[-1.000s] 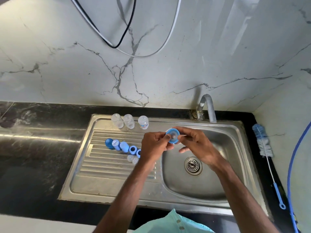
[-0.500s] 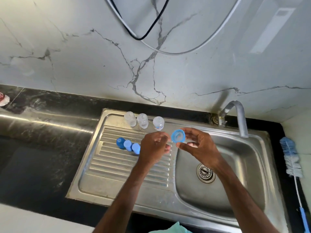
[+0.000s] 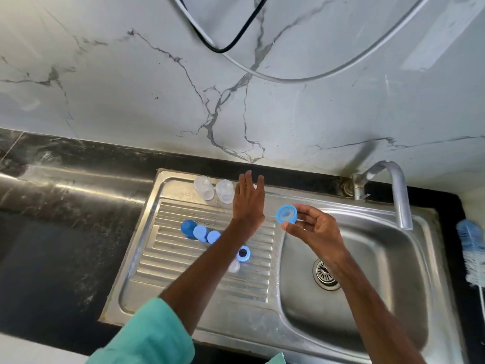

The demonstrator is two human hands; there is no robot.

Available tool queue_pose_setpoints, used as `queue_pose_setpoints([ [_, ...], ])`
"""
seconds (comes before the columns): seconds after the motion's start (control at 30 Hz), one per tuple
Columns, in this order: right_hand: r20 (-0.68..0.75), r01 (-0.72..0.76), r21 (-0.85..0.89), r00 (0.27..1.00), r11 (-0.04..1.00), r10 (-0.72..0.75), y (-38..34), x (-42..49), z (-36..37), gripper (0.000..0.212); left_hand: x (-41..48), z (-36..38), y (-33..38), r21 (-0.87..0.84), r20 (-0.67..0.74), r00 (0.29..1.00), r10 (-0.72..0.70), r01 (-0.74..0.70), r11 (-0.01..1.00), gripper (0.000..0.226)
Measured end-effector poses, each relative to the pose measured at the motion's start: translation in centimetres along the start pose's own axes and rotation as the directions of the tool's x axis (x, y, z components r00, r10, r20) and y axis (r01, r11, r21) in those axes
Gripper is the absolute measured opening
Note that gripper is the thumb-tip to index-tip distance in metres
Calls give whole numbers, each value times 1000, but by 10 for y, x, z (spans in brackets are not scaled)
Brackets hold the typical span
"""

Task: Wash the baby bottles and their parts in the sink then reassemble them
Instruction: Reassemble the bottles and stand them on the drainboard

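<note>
Fingers [image 3: 305,210] pinching blue ring [image 3: 286,214], round, pale centre

Your hands, held apart
Your left hand [image 3: 248,198] stretches forward, fingers straight; your right hand [image 3: 312,229] is raised, fingertips pinching a cap [image 3: 286,214]

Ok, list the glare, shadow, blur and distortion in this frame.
Head view: glare streaks the black counter at left; the tap casts a soft shadow up the marble wall; the left hand is slightly motion-blurred, the blue collar in the right hand sharper; the wide lens bows the edges of the sink.
</note>
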State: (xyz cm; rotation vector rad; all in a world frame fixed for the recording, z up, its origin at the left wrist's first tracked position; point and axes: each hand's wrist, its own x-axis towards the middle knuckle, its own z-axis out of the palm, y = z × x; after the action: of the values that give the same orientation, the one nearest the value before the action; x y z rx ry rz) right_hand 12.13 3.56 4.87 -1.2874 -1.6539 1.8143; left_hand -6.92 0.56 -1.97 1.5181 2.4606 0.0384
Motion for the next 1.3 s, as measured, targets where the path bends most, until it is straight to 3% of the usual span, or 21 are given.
queue_pose_setpoints([
  [0.1, -3, -8, 28, 1000, 1000, 9, 0, 0, -2, 46, 14, 12, -7, 128, 70, 997, 20, -28, 991, 83],
  [0.2, 1, 4, 54, 1000, 999, -4, -2, -3, -10, 44, 13, 13, -10, 85, 38, 998, 47, -50, 995, 78],
  [0.27, 3, 20, 72, 1000, 997, -20, -5, -7, -18, 46, 6, 5, -10, -88, 25, 998, 55, -52, 995, 76],
  [0.33, -2, 53, 71, 999, 996, -53, -7, -14, -26, 48, -6, -10, -9, -372, 5, 999, 39, -34, 927, 66],
  [0.4, -17, 95, 62, 995, 994, -94, -12, -24, -36, 49, -24, -33, -5, -648, 27, 999, -27, 38, 761, 55],
  [0.47, -32, 127, 75, 992, 989, -125, -18, -39, -47, 49, -48, -60, 3, -871, 138, 987, -84, 161, 464, 46],
  [0.53, -42, 147, 106, 989, 983, -144, -23, -55, -56, 49, -74, -84, 11, -956, 260, 961, -98, 271, 116, 35],
  [0.57, -46, 159, 130, 987, 979, -154, -27, -65, -61, 49, -88, -96, 17, -957, 288, 953, -96, 289, -11, 31],
  [0.63, -42, 181, 167, 983, 969, -176, -33, -83, -67, 50, -113, -115, 31, -949, 295, 953, -68, 284, -139, 34],
  [0.7, -30, 207, 177, 978, 962, -205, -37, -96, -71, 51, -133, -127, 48, -952, 263, 964, -26, 255, -169, 38],
  [0.87, -33, 280, 176, 960, 944, -278, -46, -126, -85, 54, -168, -142, 83, -985, 145, 989, -5, 144, -96, 49],
  [1.3, -109, 444, 74, 894, 893, -435, -47, -173, -106, 57, -218, -156, 126, -992, -81, 996, -46, -76, 103, 35],
])
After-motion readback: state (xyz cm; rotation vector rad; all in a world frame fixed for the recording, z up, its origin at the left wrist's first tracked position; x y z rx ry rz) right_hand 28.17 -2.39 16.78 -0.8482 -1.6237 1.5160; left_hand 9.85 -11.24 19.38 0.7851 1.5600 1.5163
